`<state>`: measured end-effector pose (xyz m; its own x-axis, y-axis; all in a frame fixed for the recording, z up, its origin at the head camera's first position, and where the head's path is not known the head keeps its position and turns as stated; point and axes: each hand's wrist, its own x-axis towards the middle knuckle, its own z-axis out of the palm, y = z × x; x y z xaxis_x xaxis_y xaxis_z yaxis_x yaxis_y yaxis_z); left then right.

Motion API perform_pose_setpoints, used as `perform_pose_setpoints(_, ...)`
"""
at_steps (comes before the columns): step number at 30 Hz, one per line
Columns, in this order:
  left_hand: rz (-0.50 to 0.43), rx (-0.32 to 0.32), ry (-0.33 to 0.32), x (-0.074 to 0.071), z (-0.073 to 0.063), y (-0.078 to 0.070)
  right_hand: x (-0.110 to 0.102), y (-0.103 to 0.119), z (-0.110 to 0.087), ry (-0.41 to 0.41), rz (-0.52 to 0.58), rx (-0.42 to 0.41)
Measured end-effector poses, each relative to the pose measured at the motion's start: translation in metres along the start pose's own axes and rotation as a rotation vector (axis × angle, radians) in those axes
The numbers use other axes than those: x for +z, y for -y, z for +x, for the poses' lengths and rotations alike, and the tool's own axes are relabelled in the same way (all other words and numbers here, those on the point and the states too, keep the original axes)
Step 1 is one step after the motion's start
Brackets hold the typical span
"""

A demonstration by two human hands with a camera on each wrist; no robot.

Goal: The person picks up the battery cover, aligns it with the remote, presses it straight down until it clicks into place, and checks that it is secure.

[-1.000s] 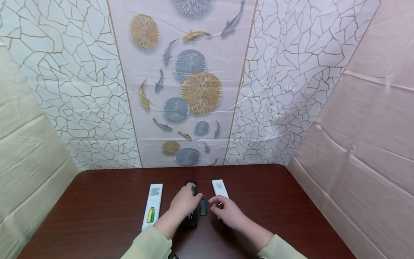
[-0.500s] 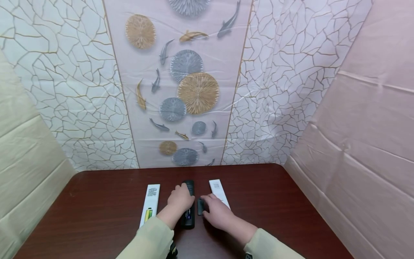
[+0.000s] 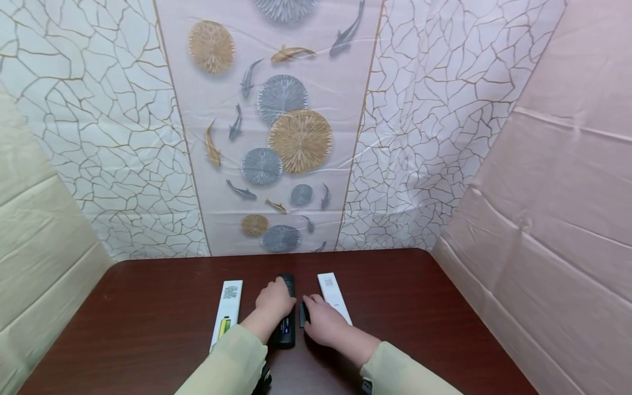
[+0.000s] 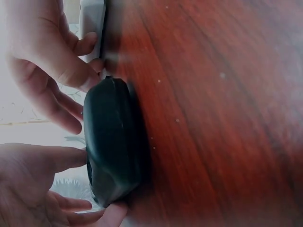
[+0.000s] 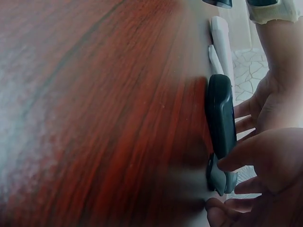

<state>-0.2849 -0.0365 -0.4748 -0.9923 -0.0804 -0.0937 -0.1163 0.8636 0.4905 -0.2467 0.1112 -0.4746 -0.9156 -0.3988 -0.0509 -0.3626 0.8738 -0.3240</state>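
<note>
A long black remote control [image 3: 285, 329] lies lengthwise on the brown table, a bluish patch showing on its nearer part. My left hand [image 3: 274, 300] holds it from above, thumb along its right side; in the left wrist view its near end [image 4: 113, 142] sits between both hands, with the left hand [image 4: 33, 184] below. Just right of it is a small dark cover [image 3: 303, 315], partly hidden by my right hand [image 3: 323, 321]. From the right wrist view, the thumb and fingers of the right hand [image 5: 270, 175] pinch this flat cover [image 5: 217, 177] close to the tabletop.
One long white box [image 3: 228, 307] with a green-yellow battery picture lies left of the remote. Another white box [image 3: 332, 288] lies behind the right hand. Patterned cloth [image 3: 281, 164] hangs at the table's back edge, and plain cloth walls [image 3: 558, 219] flank the sides.
My right hand has moved left onto the small cover and closed its fingers on it. The left hand has settled lower around the remote; the whole view has shifted slightly.
</note>
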Motion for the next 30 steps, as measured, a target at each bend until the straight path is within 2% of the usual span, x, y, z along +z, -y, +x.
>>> perform_pose_setpoints(19,-0.1,-0.061,0.029,0.004,0.009,0.003,0.003,0.001,0.009,0.045,0.043,0.005)
perform_pose_setpoints(26,-0.148,-0.052,0.031,0.001,0.009,0.002,0.006,-0.004,0.016,0.052,0.131,0.048)
perform_pose_setpoints(30,-0.192,-0.066,0.043,0.002,0.01,0.003,0.005,-0.004,0.017,0.049,0.142,0.049)
